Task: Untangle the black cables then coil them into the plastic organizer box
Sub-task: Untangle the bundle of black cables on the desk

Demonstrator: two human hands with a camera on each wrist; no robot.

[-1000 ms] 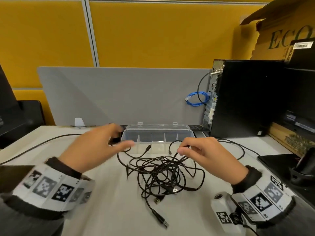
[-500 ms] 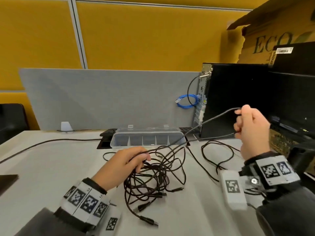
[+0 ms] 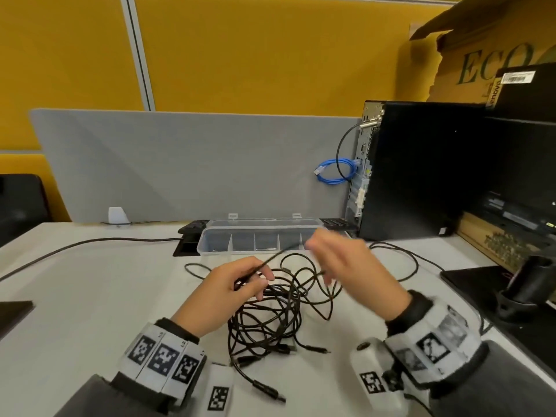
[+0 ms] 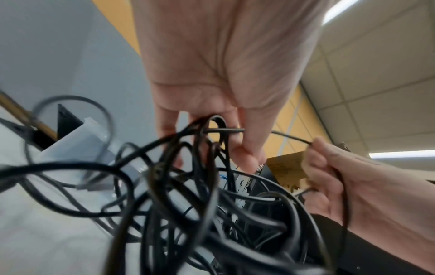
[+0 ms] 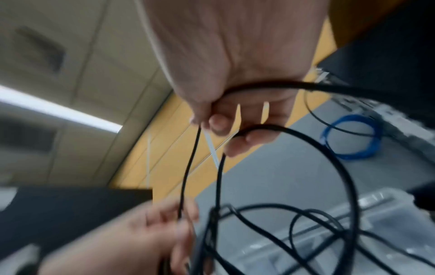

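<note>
Left hand pinches 1 cable above the tangle. Right hand, blurred, seems curled round it. Draw slack slowly, pinning the tangle.

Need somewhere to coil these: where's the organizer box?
Head view: the organizer box sits centre-back on the desk, against the grey divider, behind the tangled black cables.

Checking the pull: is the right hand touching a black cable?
Touching. The right wrist view shows the right hand with its fingers curled round a black cable.
</note>
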